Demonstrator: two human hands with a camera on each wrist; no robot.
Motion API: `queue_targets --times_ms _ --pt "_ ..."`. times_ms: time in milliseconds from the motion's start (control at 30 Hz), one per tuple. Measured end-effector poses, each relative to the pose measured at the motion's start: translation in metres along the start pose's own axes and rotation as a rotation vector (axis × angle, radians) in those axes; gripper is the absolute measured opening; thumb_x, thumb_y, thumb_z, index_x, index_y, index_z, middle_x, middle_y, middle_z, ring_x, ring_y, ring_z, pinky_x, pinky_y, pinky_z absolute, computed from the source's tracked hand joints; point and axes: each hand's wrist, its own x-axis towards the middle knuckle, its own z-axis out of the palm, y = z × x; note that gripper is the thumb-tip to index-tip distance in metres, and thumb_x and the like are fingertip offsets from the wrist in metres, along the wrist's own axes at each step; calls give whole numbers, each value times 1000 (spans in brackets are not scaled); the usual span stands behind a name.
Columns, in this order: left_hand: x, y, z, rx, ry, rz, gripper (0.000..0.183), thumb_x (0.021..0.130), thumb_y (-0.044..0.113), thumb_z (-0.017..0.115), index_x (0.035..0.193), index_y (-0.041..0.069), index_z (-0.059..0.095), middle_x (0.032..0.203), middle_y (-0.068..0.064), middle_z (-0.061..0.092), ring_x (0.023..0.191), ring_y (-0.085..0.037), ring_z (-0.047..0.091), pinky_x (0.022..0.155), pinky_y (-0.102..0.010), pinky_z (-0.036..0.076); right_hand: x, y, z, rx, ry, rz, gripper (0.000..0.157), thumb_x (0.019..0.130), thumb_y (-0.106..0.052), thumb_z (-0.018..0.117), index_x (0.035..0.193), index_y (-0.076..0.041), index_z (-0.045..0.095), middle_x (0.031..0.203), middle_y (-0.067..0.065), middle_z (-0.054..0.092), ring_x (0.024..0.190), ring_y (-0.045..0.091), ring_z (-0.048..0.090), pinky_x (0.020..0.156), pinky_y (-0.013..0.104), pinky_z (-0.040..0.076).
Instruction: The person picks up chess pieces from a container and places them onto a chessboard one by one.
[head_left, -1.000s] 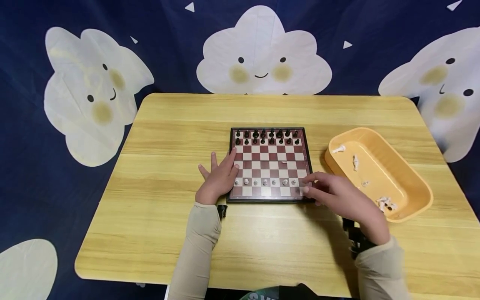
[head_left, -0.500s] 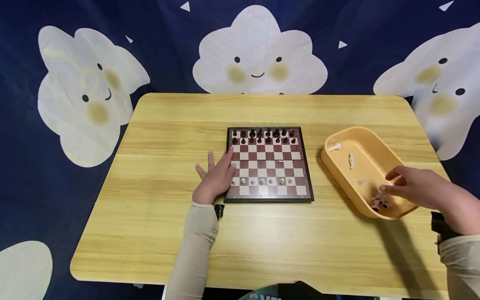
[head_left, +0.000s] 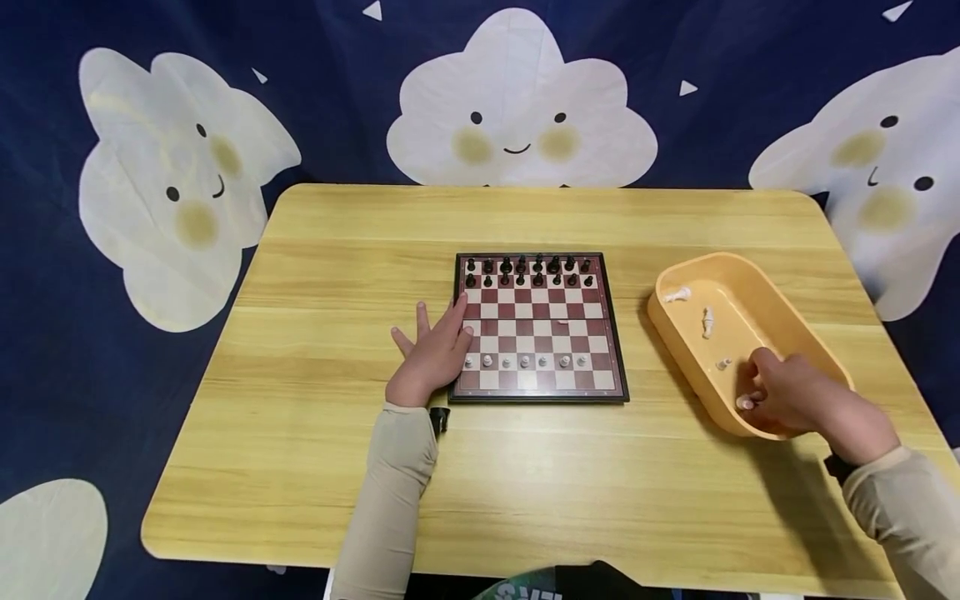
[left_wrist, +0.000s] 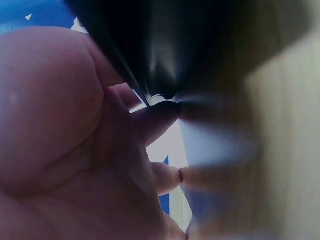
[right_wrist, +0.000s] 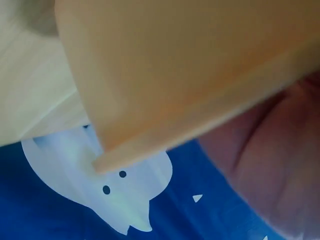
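My left hand (head_left: 429, 361) rests with spread fingers along the left edge of a folding chessboard (head_left: 535, 308); the left wrist view has its palm (left_wrist: 65, 130) beside the board's dark side. Two rows of black chess pieces (head_left: 537, 280) stand at the far side. A row of white pawns (head_left: 525, 362) stands nearer to me. My right hand (head_left: 791, 392) reaches down into a yellow plastic tub (head_left: 787, 329), its fingertips near white pieces (head_left: 745, 402). Whether it pinches one is hidden; in the right wrist view the tub's wall covers the fingers.
In the tub lie more white chess pieces: one at the far end (head_left: 677, 294), one in the middle (head_left: 708, 322), and a small one (head_left: 723, 364) near my fingers. A wood-grain table (head_left: 322, 333) bears everything. Behind hangs a blue cloud-patterned cloth (head_left: 337, 83).
My right hand has gone from the board's near right corner to over the tub, then down into it. The tub has shifted slightly. My left hand stays at the board's edge.
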Motion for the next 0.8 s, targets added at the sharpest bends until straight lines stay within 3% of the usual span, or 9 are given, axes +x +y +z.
queue_targets --times_ms 67,233,433,533,633,800 --pt "0 0 0 0 -1 1 58 114 36 28 168 28 8 172 -1 15 153 -38 -27 107 -70 -30 1 -3 2 34 5 -16 32 79 -9 79 90 -5 50 72 4 57 67 24 53 61 35 44" --pt "-2 2 -1 3 -1 2 59 113 35 30 168 27 9 172 -1 16 153 -38 -27 107 -70 -30 8 -17 7 152 -42 41 12 94 -8 66 88 -4 56 67 -2 57 61 13 54 58 27 44" --pt "-2 3 0 -7 10 -7 59 113 35 31 168 27 11 172 0 17 153 -38 -27 107 -69 -30 24 -28 12 59 69 32 21 95 -13 65 78 -4 58 72 4 58 70 28 60 71 49 51" --pt "-2 4 0 -5 12 -13 59 113 36 30 168 28 11 172 0 16 153 -37 -27 108 -69 -30 28 -30 12 63 90 28 15 93 -11 64 80 -2 61 76 7 64 75 34 65 75 56 51" --pt "-1 4 1 2 13 -17 59 113 37 30 168 28 10 172 0 16 153 -37 -26 108 -69 -29 29 -29 12 115 80 46 9 92 -10 66 88 -2 68 81 5 70 80 30 68 76 49 52" --pt "0 3 1 4 15 -12 60 113 36 32 168 28 10 172 -1 16 153 -38 -26 107 -69 -30 24 -22 9 287 76 96 19 93 -14 70 104 1 72 91 5 72 83 12 62 71 26 48"
